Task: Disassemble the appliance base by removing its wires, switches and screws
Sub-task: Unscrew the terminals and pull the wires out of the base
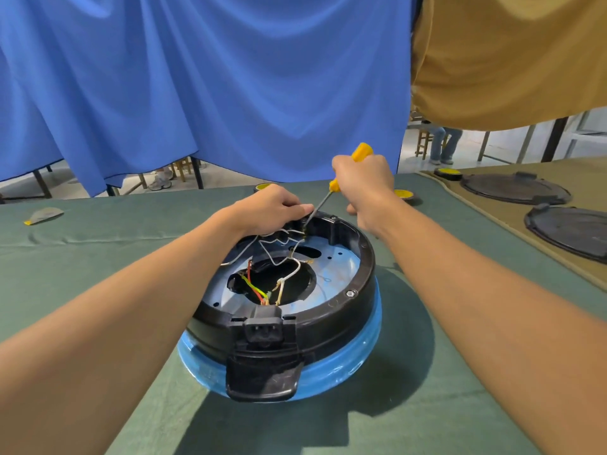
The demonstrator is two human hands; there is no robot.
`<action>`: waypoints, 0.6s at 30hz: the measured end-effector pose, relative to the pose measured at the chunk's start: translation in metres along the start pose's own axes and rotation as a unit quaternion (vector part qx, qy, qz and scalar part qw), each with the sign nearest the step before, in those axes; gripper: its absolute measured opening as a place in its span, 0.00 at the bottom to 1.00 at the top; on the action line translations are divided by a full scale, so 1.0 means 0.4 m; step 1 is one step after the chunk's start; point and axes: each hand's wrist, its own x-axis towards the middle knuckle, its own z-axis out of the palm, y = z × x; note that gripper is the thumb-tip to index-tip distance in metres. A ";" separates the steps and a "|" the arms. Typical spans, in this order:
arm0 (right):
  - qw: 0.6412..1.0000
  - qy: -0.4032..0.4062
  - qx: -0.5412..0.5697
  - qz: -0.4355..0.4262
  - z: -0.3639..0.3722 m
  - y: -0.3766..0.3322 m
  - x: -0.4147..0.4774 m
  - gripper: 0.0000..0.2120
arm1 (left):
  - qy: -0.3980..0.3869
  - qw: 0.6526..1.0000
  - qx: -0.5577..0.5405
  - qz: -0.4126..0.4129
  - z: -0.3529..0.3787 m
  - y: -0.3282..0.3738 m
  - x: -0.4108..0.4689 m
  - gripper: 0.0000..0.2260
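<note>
The round appliance base (pixel 354 310) lies upside down on the green cloth, black rim over a blue-filmed body. White wires (pixel 289 257) and red, yellow-green wires (pixel 254 285) run across its open middle to a black power socket (pixel 264 330) at the near rim. My left hand (pixel 271 210) grips a black switch part at the far rim, where the white wires end. My right hand (pixel 364 182) holds a yellow-handled screwdriver (pixel 359 151); its metal shaft slants down to that same part, beside my left fingers.
Two black round covers (pixel 515 190) (pixel 571 234) lie on a tan mat at the right. Yellow-topped discs (pixel 446 172) (pixel 404 194) sit at the far edge. A grey scrap (pixel 44 215) lies far left. Blue and tan curtains hang behind the table.
</note>
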 end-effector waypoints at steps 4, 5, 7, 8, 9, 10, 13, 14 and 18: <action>0.996 0.036 0.084 0.024 -0.029 0.057 -0.033 0.13 | -0.006 1.000 -0.007 -0.008 0.002 0.000 -0.005 0.20; 0.994 0.044 0.093 0.025 -0.032 0.062 -0.036 0.12 | -0.007 1.000 -0.007 -0.010 0.002 0.001 -0.005 0.20; 0.995 0.046 0.091 0.017 -0.034 0.062 -0.041 0.08 | -0.006 1.000 -0.006 -0.013 0.001 0.005 -0.006 0.20; 0.995 0.046 0.083 0.009 -0.033 0.060 -0.043 0.07 | -0.005 1.000 -0.008 -0.015 0.001 0.006 -0.006 0.20; 0.996 0.046 0.074 0.002 -0.032 0.060 -0.043 0.09 | -0.006 1.000 -0.010 -0.017 0.000 0.006 -0.006 0.20; 0.997 0.045 0.067 0.001 -0.031 0.062 -0.042 0.12 | -0.007 1.000 -0.012 -0.019 0.000 0.006 -0.006 0.20; 0.996 0.028 0.077 0.021 -0.033 0.065 -0.037 0.13 | -0.010 1.000 -0.014 -0.025 0.003 0.006 -0.009 0.20; 0.996 0.021 0.082 0.028 -0.034 0.063 -0.035 0.11 | -0.010 1.000 -0.014 -0.026 0.003 0.007 -0.010 0.20; 0.997 -0.003 0.070 0.037 -0.033 0.049 -0.026 0.03 | -0.009 1.000 -0.011 -0.026 0.001 0.010 -0.011 0.21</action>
